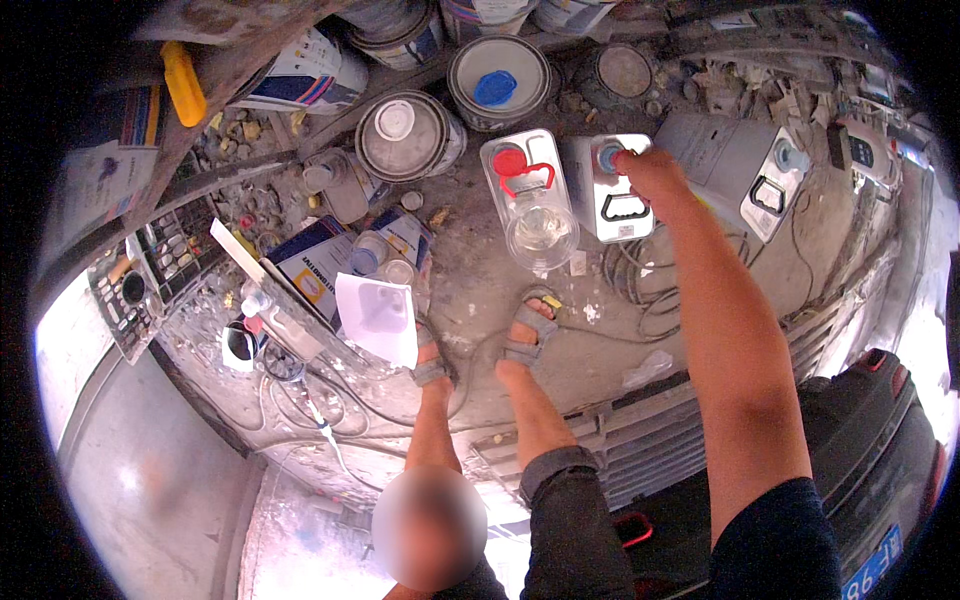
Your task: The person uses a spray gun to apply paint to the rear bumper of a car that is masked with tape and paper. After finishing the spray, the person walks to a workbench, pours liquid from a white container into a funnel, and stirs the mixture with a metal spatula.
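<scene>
My right hand (650, 175) reaches forward with its fingers closed on a light blue cap (610, 155) on a silver rectangular metal can (618, 220) with a black folded handle. Just left of it stands another metal can (504, 190) with a red cap and red handle; a clear plastic cup (542, 240) with liquid stands against its near end. To the right, a grey metal can (720, 155) has a pale blue cap and black handle. At the lower middle a blurred patch covers the area by my left arm; I cannot make out my left hand.
Paint tins (400, 150) crowd the back. Boxes (310, 270), a white plastic sheet (375, 315) and tools sit left of my sandalled feet (525, 335). Coiled hoses (640, 285) lie below the cans. A dark car (870, 450) is at the lower right, a grey panel (140, 440) at the lower left.
</scene>
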`<state>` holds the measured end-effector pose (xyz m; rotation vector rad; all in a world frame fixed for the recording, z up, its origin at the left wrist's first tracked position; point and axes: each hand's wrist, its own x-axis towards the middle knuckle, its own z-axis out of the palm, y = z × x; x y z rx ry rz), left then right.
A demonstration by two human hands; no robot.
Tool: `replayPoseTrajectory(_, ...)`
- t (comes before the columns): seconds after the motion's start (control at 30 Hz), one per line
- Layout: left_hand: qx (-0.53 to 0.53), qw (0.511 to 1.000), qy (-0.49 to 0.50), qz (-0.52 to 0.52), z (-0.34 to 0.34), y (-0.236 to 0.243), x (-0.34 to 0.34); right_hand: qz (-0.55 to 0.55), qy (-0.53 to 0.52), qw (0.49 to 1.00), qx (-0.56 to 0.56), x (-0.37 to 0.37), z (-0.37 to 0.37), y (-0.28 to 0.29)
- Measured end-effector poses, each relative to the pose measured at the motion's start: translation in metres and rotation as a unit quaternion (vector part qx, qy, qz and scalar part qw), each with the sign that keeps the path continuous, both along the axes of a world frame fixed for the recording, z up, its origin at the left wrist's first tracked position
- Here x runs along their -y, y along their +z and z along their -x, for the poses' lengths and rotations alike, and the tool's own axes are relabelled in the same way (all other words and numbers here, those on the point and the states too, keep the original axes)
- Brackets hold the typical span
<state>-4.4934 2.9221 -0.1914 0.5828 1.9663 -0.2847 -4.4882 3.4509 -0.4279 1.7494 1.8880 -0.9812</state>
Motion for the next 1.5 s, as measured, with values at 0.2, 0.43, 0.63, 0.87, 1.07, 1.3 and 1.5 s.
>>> replayPoseTrajectory(0.2,-0.001,1.0,0.007,-0.004,-0.001,0.001,-0.001,-0.242,0.391,0.888,0.016,0.011,-0.006,0.002)
replayPoseTrajectory(0.43,0.005,1.0,0.01,0.009,-0.001,0.0,-0.002,0.143,-0.151,0.977,-0.038,-0.006,-0.009,-0.003)
replayPoseTrajectory(0.63,0.007,1.0,0.024,0.001,0.0,0.001,0.001,-0.25,0.385,0.887,-0.047,0.013,-0.001,0.012)
replayPoseTrajectory(0.87,0.037,0.999,0.029,-0.001,0.001,0.002,0.002,-0.378,0.277,0.856,-0.216,0.003,-0.026,0.066)
replayPoseTrajectory(1.07,0.015,1.0,-0.008,0.02,0.002,0.003,0.001,-0.366,-0.047,0.917,-0.151,-0.021,-0.132,0.123)
replayPoseTrajectory(1.3,0.046,0.998,0.014,0.027,0.008,0.008,-0.003,-0.411,0.03,0.906,-0.092,-0.013,-0.16,0.112)
replayPoseTrajectory(1.5,0.021,0.999,-0.021,0.023,0.006,0.005,0.002,-0.294,0.027,0.929,-0.221,0.055,-0.113,0.108)
